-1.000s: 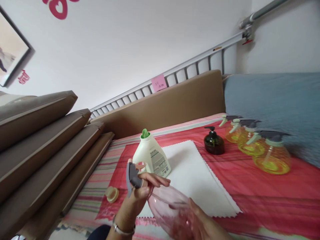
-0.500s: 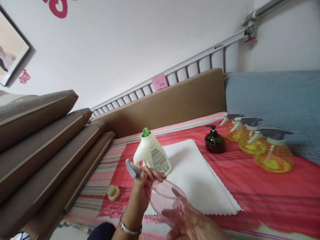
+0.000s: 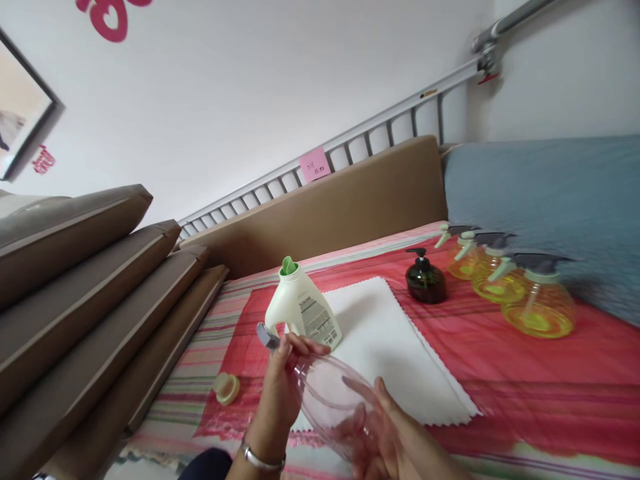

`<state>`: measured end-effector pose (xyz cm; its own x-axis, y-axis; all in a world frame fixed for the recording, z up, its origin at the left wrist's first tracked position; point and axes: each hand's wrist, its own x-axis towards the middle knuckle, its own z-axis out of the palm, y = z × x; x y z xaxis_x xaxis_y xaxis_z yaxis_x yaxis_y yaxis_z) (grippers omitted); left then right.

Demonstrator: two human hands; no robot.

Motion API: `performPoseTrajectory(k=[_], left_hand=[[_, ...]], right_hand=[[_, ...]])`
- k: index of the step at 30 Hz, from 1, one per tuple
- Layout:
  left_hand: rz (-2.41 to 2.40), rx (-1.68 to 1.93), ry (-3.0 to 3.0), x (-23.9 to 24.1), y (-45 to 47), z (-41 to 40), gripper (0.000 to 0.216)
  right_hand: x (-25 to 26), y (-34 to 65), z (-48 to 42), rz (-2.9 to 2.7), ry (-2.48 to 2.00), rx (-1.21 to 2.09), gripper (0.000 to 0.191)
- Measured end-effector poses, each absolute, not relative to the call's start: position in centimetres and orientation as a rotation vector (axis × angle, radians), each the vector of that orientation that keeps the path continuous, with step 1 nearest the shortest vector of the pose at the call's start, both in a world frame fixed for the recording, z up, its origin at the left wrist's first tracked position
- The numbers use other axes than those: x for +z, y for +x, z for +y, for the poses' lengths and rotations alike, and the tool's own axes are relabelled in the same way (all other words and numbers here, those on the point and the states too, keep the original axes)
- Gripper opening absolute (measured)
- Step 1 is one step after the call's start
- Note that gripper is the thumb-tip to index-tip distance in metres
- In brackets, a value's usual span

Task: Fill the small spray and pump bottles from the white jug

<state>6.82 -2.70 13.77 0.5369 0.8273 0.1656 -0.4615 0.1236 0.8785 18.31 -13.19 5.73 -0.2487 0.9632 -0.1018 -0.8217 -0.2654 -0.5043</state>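
Note:
My left hand (image 3: pixel 280 393) is closed round the grey spray head (image 3: pixel 268 335) at the neck of a clear pink spray bottle (image 3: pixel 330 400). The bottle lies tilted, its neck toward the upper left. My right hand (image 3: pixel 390 437) wraps the bottle's round body from below, its fingers showing through the plastic. Just beyond the bottle a white detergent jug (image 3: pixel 303 308) with an open green spout stands on a white cloth (image 3: pixel 385 347).
A pale cap (image 3: pixel 226 388) lies on the striped cover at the left. A dark pump bottle (image 3: pixel 426 280) and three yellow spray bottles (image 3: pixel 535 307) stand on the red cloth at the right. Brown cushions (image 3: pixel 85 313) are stacked along the left.
My left hand has turned on the spray head, so the grey trigger now points away at the upper left. The bottle has shifted slightly, and my right hand's fingers have moved up its body.

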Motion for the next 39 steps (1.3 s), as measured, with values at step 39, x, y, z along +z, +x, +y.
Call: performPoseTrajectory(k=[39], left_hand=[[0.427, 0.984, 1.303, 13.9, 6.8, -2.7, 0.033]], right_hand=[[2.4, 17.0, -12.3, -0.367, -0.394, 1.939, 0.075]])
